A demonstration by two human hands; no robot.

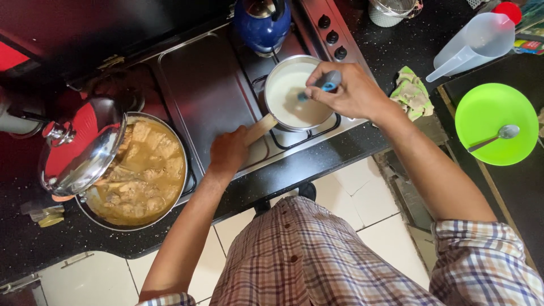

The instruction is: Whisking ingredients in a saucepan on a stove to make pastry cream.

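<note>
Stirring looks underway, not finished: I see my left hand (pixel 228 152) closed on the wooden handle of the small steel saucepan of white liquid (pixel 294 93) at the stove's front-right burner, right hand (pixel 347 90) pinching a blue-handled utensil (pixel 321 87) in it.

A blue kettle (pixel 262 24), a green plate (pixel 487 113), white liquid (pixel 286 90) in the saucepan (pixel 271 113), a plaid shirt (pixel 306 260).
</note>
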